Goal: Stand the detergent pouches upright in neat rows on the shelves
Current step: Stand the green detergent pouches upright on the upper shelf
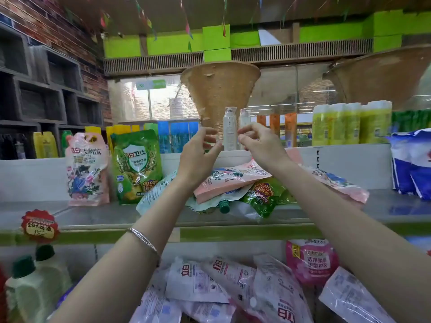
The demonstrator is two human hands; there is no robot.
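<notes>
Currently left hand and right hand hover above heaped pouches. Left fingers loosely apart, empty; right fingers bunched, grip unclear.

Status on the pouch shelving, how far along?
Done: pink floral pouch and green shield-print pouch stand upright on the upper shelf. In hand: no pouch; left hand and right hand hover raised. Left: toppled heap of pouches beside them, white-pink pouches lying on the lower shelf.
</notes>
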